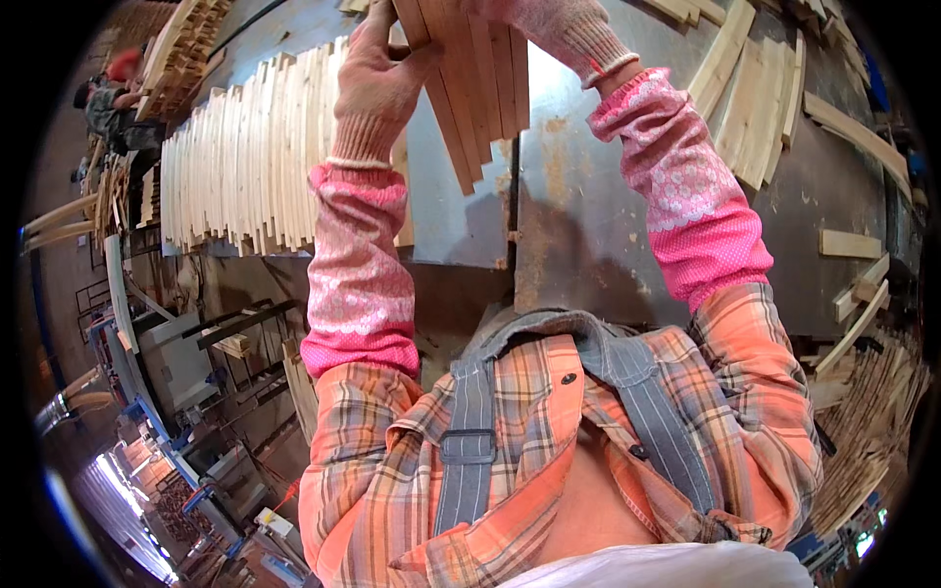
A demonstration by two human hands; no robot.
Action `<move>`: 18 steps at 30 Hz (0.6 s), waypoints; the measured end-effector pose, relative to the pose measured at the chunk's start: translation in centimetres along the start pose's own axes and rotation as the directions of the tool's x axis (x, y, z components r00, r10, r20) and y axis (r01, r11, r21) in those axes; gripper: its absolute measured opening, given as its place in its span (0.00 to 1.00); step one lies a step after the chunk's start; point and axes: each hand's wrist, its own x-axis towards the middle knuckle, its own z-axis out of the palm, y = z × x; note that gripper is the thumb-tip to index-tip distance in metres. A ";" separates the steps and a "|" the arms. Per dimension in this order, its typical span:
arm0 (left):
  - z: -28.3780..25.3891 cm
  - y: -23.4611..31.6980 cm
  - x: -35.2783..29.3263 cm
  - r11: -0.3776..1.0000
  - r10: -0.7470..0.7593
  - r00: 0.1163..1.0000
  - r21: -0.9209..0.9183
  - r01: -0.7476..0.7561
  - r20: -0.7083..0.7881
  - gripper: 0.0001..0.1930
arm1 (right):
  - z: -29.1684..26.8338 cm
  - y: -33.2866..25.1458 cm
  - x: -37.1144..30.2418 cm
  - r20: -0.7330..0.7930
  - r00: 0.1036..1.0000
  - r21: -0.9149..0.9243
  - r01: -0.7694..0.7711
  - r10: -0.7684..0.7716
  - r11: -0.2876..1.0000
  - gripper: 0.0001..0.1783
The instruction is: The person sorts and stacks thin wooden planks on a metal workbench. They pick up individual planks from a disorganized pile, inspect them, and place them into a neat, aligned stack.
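Both of my hands wear pink knit gloves with pink patterned sleeve covers. My left hand (377, 83) grips the left edge of a bundle of thin wooden slats (480, 88), held together above a grey metal table (588, 235). My right hand (559, 29) clasps the same bundle from the top right; its fingers are partly cut off by the frame's upper edge. The slats fan downward between the two hands.
A long row of pale slats (245, 157) stands on edge at the table's left. More loose slats (760, 98) lie at the upper right, and a heap of scrap strips (867, 412) sits at the right. Another person (113, 98) works far left. Machinery (176, 392) stands lower left.
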 end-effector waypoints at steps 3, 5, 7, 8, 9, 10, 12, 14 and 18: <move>-1.4 1.6 0.7 0.995 -0.096 0.994 -0.024 0.095 -0.046 0.34 | 0.6 1.0 3.2 -0.031 0.918 -0.132 0.389 -0.396 0.912 0.17; -2.4 -3.4 -4.7 0.909 -0.410 0.911 0.105 0.403 0.055 0.34 | 2.8 2.8 -1.7 0.203 0.965 -0.513 -0.042 0.169 0.857 0.37; -1.0 -2.3 -5.7 0.925 -0.378 0.926 0.022 0.378 -0.007 0.34 | 3.7 8.6 -2.7 0.269 0.948 -0.606 0.302 -0.168 0.736 0.40; -1.9 -2.1 -6.1 0.915 -0.401 0.916 0.036 0.401 -0.001 0.30 | 5.3 7.6 -3.2 0.191 0.981 -0.601 0.101 0.020 0.793 0.41; -2.3 -2.3 -6.5 0.909 -0.416 0.909 0.015 0.416 -0.006 0.27 | 6.0 6.2 -3.8 0.132 0.968 -0.605 -0.092 0.214 0.791 0.42; -3.0 -3.1 -5.8 0.883 -0.468 0.881 0.069 0.463 0.072 0.34 | 5.7 6.9 -3.2 0.137 0.971 -0.573 -0.085 0.198 0.815 0.42; -2.8 -3.7 -5.8 0.918 -0.385 0.922 0.116 0.379 0.037 0.35 | 5.2 9.4 -2.9 0.131 0.984 -0.624 -0.016 0.124 0.781 0.40; -3.5 -3.7 -4.9 0.961 -0.215 0.976 0.188 0.203 0.045 0.35 | 5.7 9.1 -2.2 0.071 0.988 -0.669 -0.058 0.141 0.741 0.35; -5.7 -8.5 -6.6 0.957 -0.223 0.968 -0.163 0.239 0.112 0.34 | 9.9 9.8 -0.4 -0.062 0.954 -0.746 -0.239 0.293 0.621 0.26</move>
